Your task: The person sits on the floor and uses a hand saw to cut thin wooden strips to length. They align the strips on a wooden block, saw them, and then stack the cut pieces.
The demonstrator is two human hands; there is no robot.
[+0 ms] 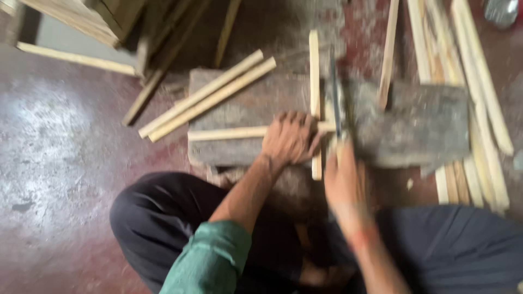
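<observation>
While the left hand (pixel 289 139) presses flat, fingers spread, on two crossed wooden slats (pixel 315 81) atop a grey block (pixel 419 125), the right hand (pixel 344 182), blurred, is closed round a dark thin tool (pixel 334 98) at the crossing. Two loose slats (pixel 210 98) lie far left; a slat pile (pixel 474 109) sits right. The joint appears unfinished.

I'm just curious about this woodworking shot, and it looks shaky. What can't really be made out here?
- Right hand: motion blur in the head view hides its fingers and grip.
- Thin dark tool above it: blurred, kind unclear.
- Left hand covers where the crossed wooden strips meet.
- Pile of strips at right: cut off by the top edge.
- Grey object, top right corner: cut off and blurred.
</observation>
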